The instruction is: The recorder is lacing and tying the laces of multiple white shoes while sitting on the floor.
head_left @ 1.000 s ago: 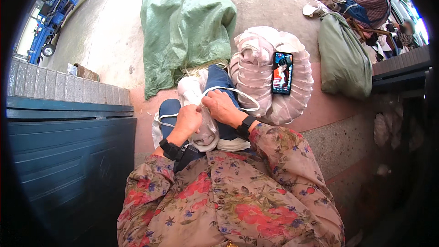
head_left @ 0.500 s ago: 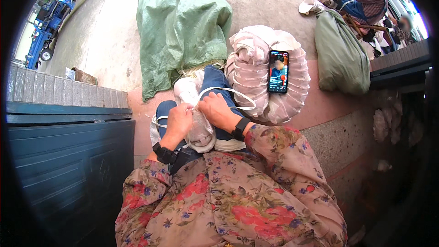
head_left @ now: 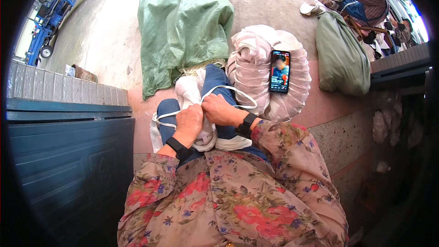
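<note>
A white shoe [head_left: 206, 143] with a mesh-like surface lies across my lap, its far part resting between my knees in blue trousers. A white shoelace [head_left: 247, 96] runs out from it, curving in a wide loop on the right and a smaller one over my left knee. My left hand [head_left: 189, 120] is closed above the shoe, its fingers pinching the lace. Beside it, almost touching, my right hand [head_left: 221, 110] is also closed on the lace. Both hands cover the shoe's middle, so the exact spot under the fingertips is hidden.
Right of my knees sits a coiled bundle of white shoe parts [head_left: 299, 75], with a lit phone [head_left: 279, 71] on it. A green sack [head_left: 185, 23] stands ahead, another sack [head_left: 340, 57] to the right. A blue door [head_left: 73, 169] is at left. A person [head_left: 368, 5] sits far right.
My left hand has shifted right and up over the shoe, my right hand slightly right. The lace now stretches across my left knee.
</note>
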A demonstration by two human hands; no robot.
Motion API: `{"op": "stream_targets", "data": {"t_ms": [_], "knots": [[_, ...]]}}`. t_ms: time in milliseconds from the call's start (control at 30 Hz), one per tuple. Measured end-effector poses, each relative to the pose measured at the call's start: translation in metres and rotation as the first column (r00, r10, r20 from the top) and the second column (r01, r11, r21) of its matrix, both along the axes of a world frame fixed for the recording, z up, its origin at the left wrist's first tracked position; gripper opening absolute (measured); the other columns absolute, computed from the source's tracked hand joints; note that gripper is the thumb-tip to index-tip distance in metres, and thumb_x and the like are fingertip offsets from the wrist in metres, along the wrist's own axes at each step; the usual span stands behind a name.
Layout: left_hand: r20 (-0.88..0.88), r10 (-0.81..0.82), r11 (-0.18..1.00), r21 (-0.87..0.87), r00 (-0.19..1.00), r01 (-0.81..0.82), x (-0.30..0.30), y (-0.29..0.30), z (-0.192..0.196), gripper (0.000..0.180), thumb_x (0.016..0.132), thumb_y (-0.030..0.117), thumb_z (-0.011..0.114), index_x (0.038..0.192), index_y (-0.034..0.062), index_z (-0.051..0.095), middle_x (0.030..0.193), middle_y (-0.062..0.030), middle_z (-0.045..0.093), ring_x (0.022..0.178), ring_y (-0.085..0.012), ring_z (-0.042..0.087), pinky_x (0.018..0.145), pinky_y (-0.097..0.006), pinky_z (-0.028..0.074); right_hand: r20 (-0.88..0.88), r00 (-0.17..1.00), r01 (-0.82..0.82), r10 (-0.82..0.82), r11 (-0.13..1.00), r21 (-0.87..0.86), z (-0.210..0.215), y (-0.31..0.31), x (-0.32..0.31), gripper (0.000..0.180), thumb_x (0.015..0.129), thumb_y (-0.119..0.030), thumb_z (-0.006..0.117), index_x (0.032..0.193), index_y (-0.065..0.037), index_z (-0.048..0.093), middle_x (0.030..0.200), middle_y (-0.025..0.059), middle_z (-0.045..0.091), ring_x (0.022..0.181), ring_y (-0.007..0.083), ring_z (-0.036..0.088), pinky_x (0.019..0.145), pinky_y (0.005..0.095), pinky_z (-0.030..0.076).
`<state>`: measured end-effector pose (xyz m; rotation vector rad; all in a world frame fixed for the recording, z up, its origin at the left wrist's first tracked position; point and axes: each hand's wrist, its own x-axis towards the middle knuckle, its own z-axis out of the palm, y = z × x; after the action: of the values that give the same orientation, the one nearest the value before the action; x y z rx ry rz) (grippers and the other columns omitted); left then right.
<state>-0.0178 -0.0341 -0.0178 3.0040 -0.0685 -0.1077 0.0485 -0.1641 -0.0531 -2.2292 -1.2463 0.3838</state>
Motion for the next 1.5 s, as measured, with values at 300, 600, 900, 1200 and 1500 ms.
{"op": "stream_targets", "data": {"t_ms": [300,600,900,1200,1500], "knots": [[0.053,-0.017,1.0,0.008,0.998,0.017,-0.008,-0.001,-0.005,0.009,0.078,0.01,0.049,0.077,0.0017,0.053,0.067,-0.0142,0.058,0.06,-0.0283,0.062,0.05,-0.037,0.05,-0.144,0.989,0.064,-0.036,0.979,0.195,-0.006,-0.007,0.004,0.014,0.074,-0.014,0.054,0.084,-0.007,0.059,0.084,0.0087,0.057,0.087,0.027,0.052,0.072,0.0397,0.038],[-0.149,-0.013,0.953,-0.301,0.989,-0.033,-0.029,0.03,0.055,0.013,0.079,0.013,0.051,0.075,0.0012,0.056,0.071,-0.0163,0.06,0.064,-0.0307,0.059,0.056,-0.038,0.046,0.175,0.973,0.09,-0.148,0.949,0.301,0.039,-0.003,-0.035,0.018,0.074,-0.021,0.06,0.089,-0.01,0.058,0.095,0.0087,0.055,0.095,0.0264,0.05,0.077,0.0407,0.038],[-0.49,0.087,0.223,-0.839,0.867,-0.496,-0.041,0.105,0.05,0.022,0.088,0.008,0.045,0.106,-0.0034,0.052,0.08,-0.0043,0.058,0.057,-0.0092,0.051,0.055,-0.022,0.044,-0.371,0.792,-0.373,0.486,0.865,0.337,0.081,0.018,-0.085,0.013,0.077,-0.015,0.057,0.077,-0.003,0.053,0.06,0.0178,0.053,0.063,0.035,0.057,0.058,0.042,0.044],[-0.21,0.3,0.632,-0.687,0.931,-0.359,-0.034,0.067,0.003,0.022,0.081,0.02,0.054,0.084,-0.0006,0.062,0.078,-0.0201,0.062,0.075,-0.0345,0.06,0.064,-0.039,0.046,-0.078,0.995,0.072,-0.067,0.995,0.063,0.023,0.032,0.003,0.021,0.082,-0.025,0.054,0.083,-0.005,0.053,0.075,0.016,0.06,0.071,0.0349,0.059,0.062,0.0436,0.045],[0.012,0.282,0.882,-0.397,0.959,-0.254,-0.02,0.062,-0.005,0.018,0.082,0.019,0.052,0.077,0.0034,0.059,0.076,-0.0146,0.061,0.075,-0.034,0.058,0.064,-0.047,0.044,-0.202,0.956,0.238,-0.211,0.964,0.116,0.003,0.04,0.001,0.023,0.083,-0.024,0.051,0.079,-0.001,0.05,0.075,0.0212,0.058,0.074,0.0396,0.057,0.064,0.0466,0.044]]}}
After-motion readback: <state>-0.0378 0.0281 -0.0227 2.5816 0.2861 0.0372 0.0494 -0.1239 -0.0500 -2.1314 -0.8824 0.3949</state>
